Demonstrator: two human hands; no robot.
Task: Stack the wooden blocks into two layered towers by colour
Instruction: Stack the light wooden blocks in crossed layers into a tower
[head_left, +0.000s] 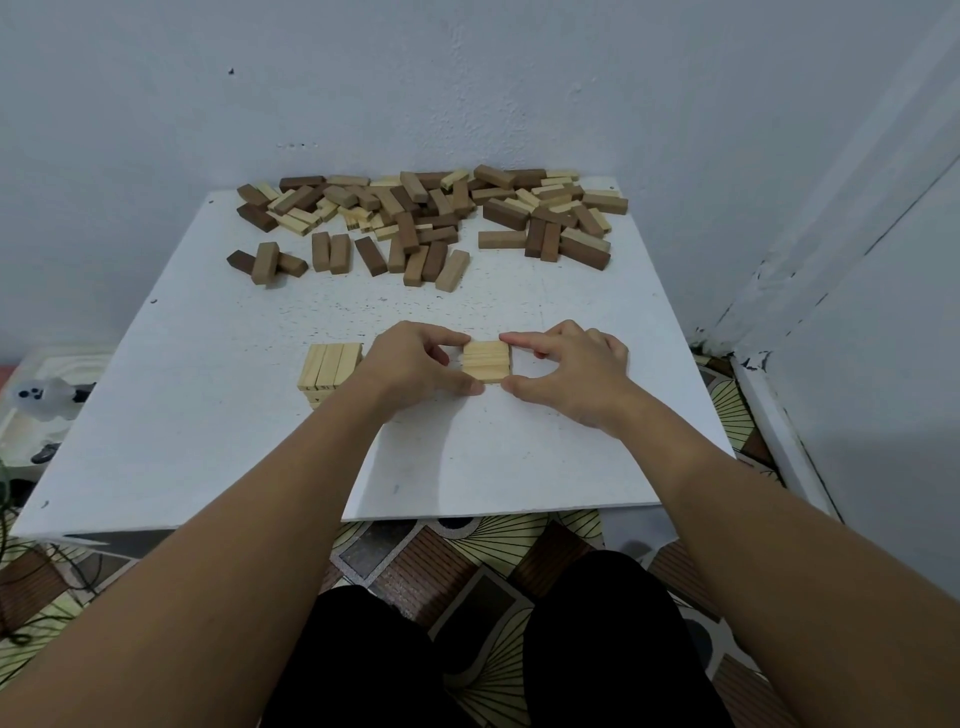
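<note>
Head view: white square worktop (208, 415) against a pale wall. Left hand (415, 358) and right hand (571, 369) each pinch an end of a small set of pale wooden blocks (487, 361) lying side by side near the worktop's middle. Just left stands a low stack of pale wooden blocks (329, 370). Loose heap of dark and pale wooden blocks (426, 218) along the far edge.
</note>
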